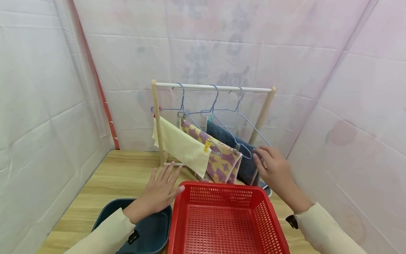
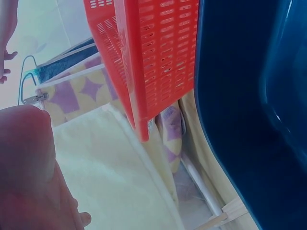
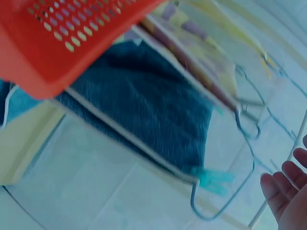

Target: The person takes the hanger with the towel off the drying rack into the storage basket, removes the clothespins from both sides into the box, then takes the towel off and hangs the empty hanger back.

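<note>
our left hand (image 1: 160, 192) flat and loose, touching the red basket (image 1: 222, 215) rim | right hand (image 1: 273, 167) relaxed, holding nothing, just behind the basket by the blue towel (image 1: 236, 150)

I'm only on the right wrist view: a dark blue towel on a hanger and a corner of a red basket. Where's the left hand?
Observer: The left hand lies flat with its fingers spread and its thumb at the red basket, above a dark blue tub.
Operator: How many towels are on the rack?
Observer: Three on the rack: a cream towel, a checked towel and the dark blue towel.
Operator: Is anything in the basket?
Observer: Nothing shows inside it.
</note>
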### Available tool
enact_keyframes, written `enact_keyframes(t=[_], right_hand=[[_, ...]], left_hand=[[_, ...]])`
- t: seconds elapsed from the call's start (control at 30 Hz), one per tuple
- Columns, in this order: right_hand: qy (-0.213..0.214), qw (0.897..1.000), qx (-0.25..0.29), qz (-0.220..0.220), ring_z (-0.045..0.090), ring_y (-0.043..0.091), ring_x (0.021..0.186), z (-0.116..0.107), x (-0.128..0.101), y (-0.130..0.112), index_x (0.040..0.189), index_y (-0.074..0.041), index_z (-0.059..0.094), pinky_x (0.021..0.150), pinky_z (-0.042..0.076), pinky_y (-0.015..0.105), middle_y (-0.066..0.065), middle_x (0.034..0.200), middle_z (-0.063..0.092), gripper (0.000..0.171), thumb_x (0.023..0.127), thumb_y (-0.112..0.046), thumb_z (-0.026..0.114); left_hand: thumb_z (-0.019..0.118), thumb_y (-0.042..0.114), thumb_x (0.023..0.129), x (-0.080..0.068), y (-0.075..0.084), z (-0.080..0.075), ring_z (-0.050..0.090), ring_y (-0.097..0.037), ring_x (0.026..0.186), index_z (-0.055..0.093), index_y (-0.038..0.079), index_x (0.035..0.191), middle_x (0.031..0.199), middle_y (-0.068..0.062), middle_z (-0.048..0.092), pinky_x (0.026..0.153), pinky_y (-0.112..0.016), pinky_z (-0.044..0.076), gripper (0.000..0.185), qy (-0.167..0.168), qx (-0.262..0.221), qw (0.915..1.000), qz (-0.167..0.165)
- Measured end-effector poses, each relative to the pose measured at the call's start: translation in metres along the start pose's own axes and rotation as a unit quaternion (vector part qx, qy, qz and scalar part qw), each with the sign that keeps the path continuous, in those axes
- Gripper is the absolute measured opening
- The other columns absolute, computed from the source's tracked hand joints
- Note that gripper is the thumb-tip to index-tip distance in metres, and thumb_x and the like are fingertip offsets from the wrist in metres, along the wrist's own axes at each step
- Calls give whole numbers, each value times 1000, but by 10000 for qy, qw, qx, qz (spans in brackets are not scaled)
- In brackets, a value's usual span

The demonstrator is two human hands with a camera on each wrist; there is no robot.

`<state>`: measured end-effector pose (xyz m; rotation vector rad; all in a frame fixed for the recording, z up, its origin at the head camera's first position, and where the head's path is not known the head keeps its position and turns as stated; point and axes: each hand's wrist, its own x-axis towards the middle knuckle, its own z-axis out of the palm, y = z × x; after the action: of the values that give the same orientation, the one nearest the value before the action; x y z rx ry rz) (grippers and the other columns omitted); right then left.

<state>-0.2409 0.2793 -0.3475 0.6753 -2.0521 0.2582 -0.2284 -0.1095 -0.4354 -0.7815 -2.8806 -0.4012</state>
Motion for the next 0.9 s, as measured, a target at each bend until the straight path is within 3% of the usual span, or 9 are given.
enact_keyframes(t=[0.37,0.6,0.9], right_hand=[[242,9983,-124,521,61,39,100,-4,7,29,112,3,71,82,53,55,21,107,67,25,91,-9,71],[-13,9927,-200,1189,59,42,107,0,2,44,116,3,69,82,50,60,23,116,64,30,90,-11,73],[-567,9763,-73,2086,54,41,113,7,-6,52,125,-1,65,79,47,62,22,125,58,34,96,-19,69]], left_hand=[[33,58,105,1,0,0,4,-37,157,10,17,163,170,-12,7,117,-71,7,75,25,-18,10000,4],[31,59,105,0,-1,3,2,-36,157,9,18,163,170,-12,6,118,-70,6,75,3,-71,10000,-34],[32,59,105,1,-2,4,4,-37,157,10,17,163,170,-13,9,118,-70,8,75,64,81,9999,-94]])
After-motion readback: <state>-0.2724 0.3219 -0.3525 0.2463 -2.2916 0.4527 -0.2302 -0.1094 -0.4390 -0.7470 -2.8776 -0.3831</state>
